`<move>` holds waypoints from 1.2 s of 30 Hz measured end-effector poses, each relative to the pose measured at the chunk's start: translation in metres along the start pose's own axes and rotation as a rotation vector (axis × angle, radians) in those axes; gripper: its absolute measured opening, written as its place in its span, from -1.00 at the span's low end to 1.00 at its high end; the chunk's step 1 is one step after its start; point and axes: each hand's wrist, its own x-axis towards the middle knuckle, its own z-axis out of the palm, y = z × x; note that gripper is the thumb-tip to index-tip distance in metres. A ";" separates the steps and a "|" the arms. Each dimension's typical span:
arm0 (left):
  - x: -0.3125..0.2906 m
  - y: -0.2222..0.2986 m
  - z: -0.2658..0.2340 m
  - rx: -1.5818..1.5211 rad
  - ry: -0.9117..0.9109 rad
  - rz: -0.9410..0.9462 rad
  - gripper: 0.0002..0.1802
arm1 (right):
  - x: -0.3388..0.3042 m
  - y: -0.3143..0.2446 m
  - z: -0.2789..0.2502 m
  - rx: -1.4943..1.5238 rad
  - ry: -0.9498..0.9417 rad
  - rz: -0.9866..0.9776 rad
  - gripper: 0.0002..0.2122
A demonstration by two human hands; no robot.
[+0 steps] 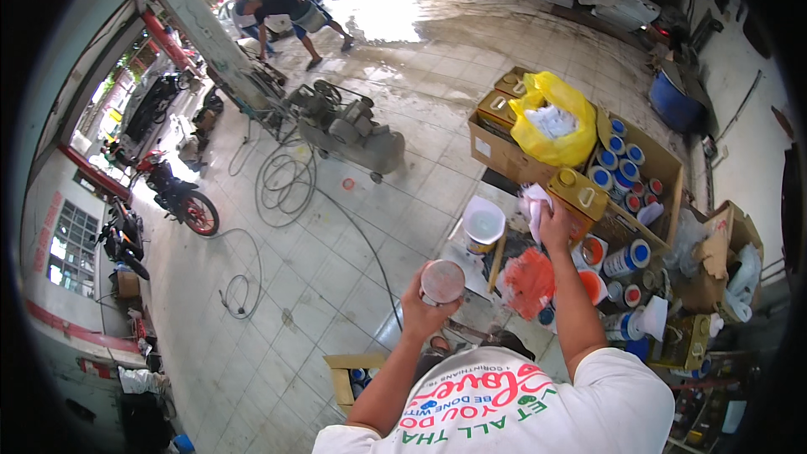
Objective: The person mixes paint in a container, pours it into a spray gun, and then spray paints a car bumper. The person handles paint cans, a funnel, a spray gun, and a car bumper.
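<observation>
My left hand (423, 313) is wrapped round a small round can (443, 281) with a dull, smudged greyish end facing up. In my right hand (555, 229) is a crumpled whitish-pink cloth (534, 205), pinched beside a gold metal can (577, 192). Between the hands stands a white tub (484, 220) with pale contents. A thin wooden stick (497, 264) lies near it. Closer to me, a red-smeared patch of material (528, 284) is spread below my right hand. Cups with orange-red insides (593, 250) stand right of my right forearm.
At the right, a cardboard box (664, 160) holds several blue-lidded cans, with a yellow plastic bag (559, 113) beside it. An air compressor (351, 130) and coiled hose (286, 185) are on the tiled floor. Motorcycles (176, 193) stand left; a person (290, 13) bends far off.
</observation>
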 end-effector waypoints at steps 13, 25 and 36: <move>0.014 0.011 0.039 -0.024 -0.098 0.000 -0.20 | -0.036 -0.180 -0.105 0.575 -0.695 -0.283 -0.62; -0.005 -0.008 -0.014 0.093 0.138 0.008 -0.40 | -0.120 -0.126 -0.053 0.396 -1.143 0.117 -0.51; 0.015 -0.015 -0.103 -0.157 0.314 0.032 -0.08 | -0.095 -0.137 0.109 1.350 -1.371 0.806 -0.74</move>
